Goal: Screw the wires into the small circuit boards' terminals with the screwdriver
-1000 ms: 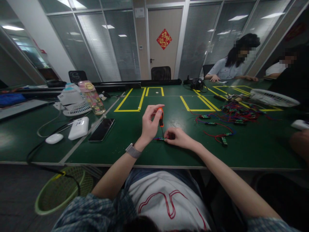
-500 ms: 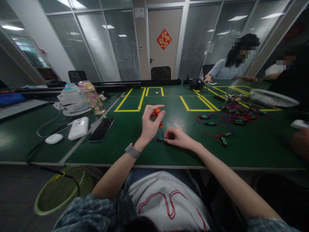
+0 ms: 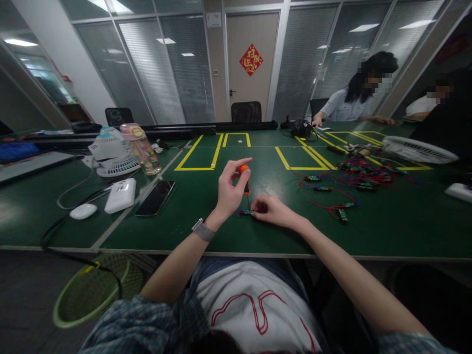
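— Your left hand (image 3: 229,186) has its thumb and fingers partly curled round the orange-and-black screwdriver (image 3: 248,188), covering much of the handle; your index finger sticks out straight.

— Below it, your small circuit board (image 3: 245,213) lies on the green table (image 3: 206,248). Your right hand (image 3: 275,210) pinches its right end, fingertips nearly together and hiding that end. Whether the screwdriver's tip touches the board, you can't make out here.
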